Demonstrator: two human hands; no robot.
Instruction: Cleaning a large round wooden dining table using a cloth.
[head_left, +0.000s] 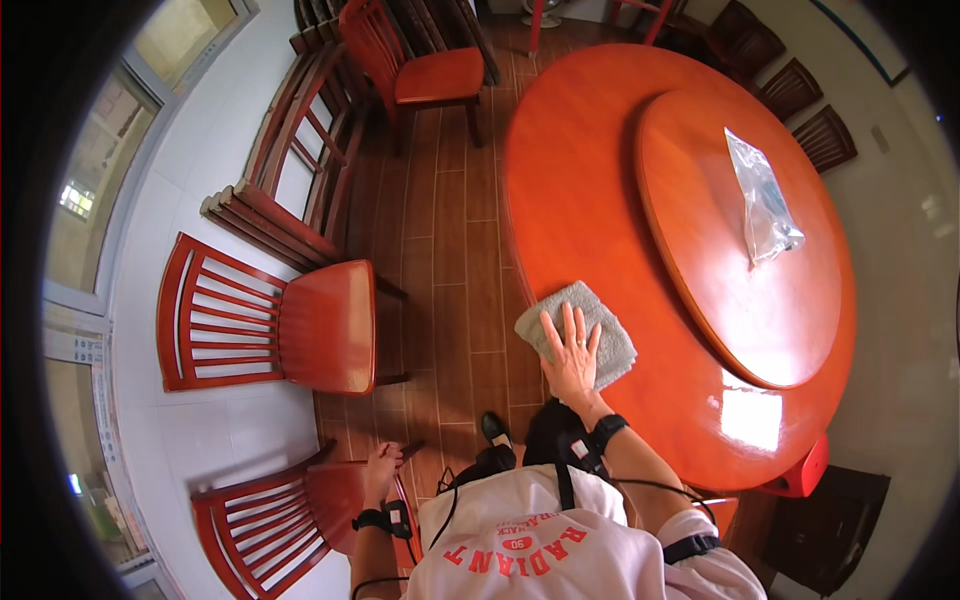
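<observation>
My right hand (574, 356) lies flat, fingers spread, on a folded grey cloth (615, 341). The cloth rests on the near left edge of a round reddish-orange wooden table (570, 187) and juts a little past the rim. My left hand (384, 465) hangs low over a reddish wooden chair (341, 499), fingers curled, with no object seen in it. Whether it touches the chair cannot be told. A raised round turntable (697, 247) stands on the table and bears a clear plastic bag (761, 199), whose contents are unclear.
Left of the table, a slatted wooden chair (326, 326) stands by the white wall, near folded wooden frames (292, 210). Another chair (439, 75) is farther off. A red plastic stool (810, 472) and a dark cabinet (832, 525) sit at lower right. Black cables run along my arms.
</observation>
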